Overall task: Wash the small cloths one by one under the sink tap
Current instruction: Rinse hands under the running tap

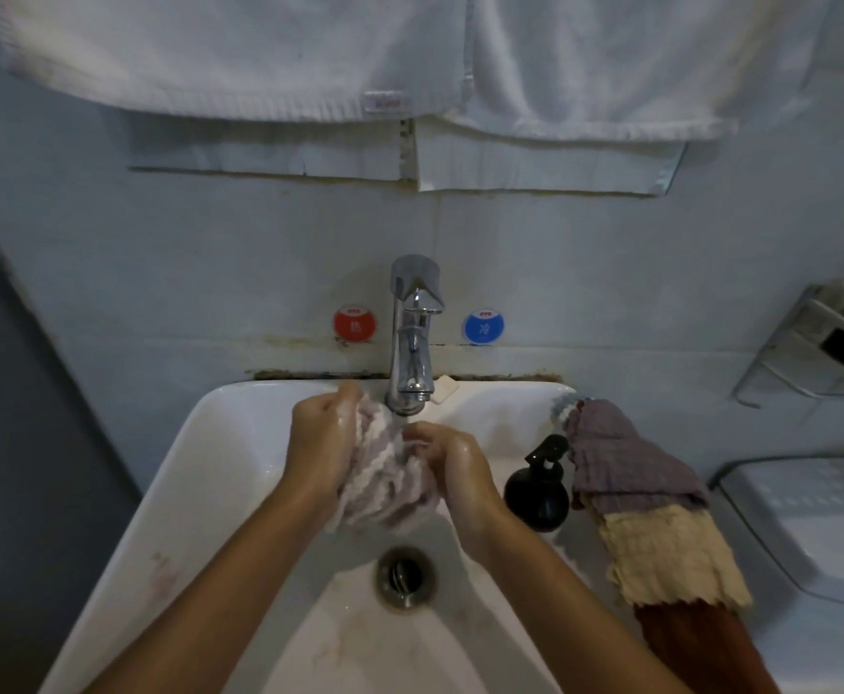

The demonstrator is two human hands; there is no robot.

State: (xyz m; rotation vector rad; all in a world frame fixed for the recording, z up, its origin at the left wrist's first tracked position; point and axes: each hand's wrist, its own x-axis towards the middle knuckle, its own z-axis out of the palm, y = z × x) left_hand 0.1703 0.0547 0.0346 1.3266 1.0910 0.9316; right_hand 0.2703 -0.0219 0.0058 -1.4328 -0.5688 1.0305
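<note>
Left hand (321,438) and right hand (452,463) both grip a wet striped cloth (385,473) under the tap (412,338), over the sink (220,468).

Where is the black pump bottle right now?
In the head view, the pump bottle stands on the sink rim, right side, between the right hand and the draped cloths.
</note>
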